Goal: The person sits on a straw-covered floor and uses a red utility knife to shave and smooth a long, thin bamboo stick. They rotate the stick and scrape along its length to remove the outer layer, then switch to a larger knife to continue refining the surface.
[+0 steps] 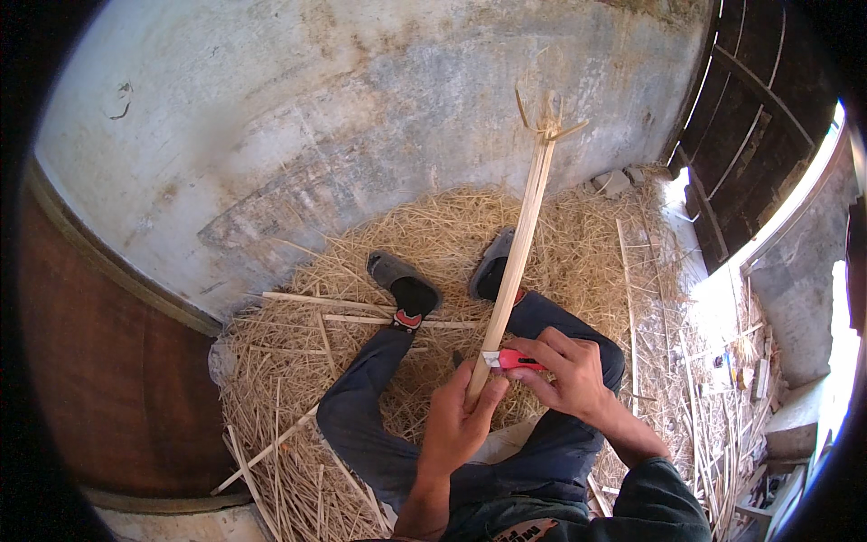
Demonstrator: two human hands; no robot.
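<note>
A long pale stick [517, 257], wood or bamboo, slants away from me, with thin curled slivers spreading at its far end. Its near end is in my left hand [454, 423], the thumb and fingers wrapped round it. My right hand [571, 378] is closed on a red utility knife [522, 359]. The knife's blade end lies against the stick just above my left thumb. How deep the edge sits in the stick I cannot tell.
Straw-like shavings [578, 239] cover the floor around my legs and shoes [406, 278]. Loose strips [280, 443] lie at left, more at right. A stained wall [298, 117] stands ahead, a brown panel [117, 361] at left, a dark plank door [750, 117] at far right.
</note>
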